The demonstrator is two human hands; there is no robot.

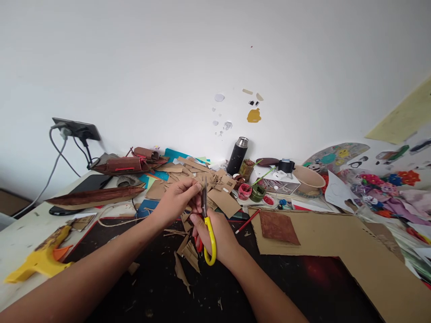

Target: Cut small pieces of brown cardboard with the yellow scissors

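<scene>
My right hand (217, 231) grips a pair of scissors (209, 240) with one yellow and one red handle loop. Their blades point up and away from me, close beside the fingers of my left hand (183, 195). Those fingers are pinched together at the blades; whatever they hold is too small or hidden to make out. Below both hands, torn cardboard scraps (191, 255) lie on a dark mat (151, 278). Just beyond them spreads a heap of cut cardboard pieces (224, 202).
A yellow glue gun (42, 255) lies at left, near brown cardboard boat shapes (94, 196). Behind stand a black flask (237, 156) and open paint jars (257, 193). At right, a large cardboard sheet (323, 231) carries a brown-painted square (279, 227); a red pencil (247, 221) lies beside it.
</scene>
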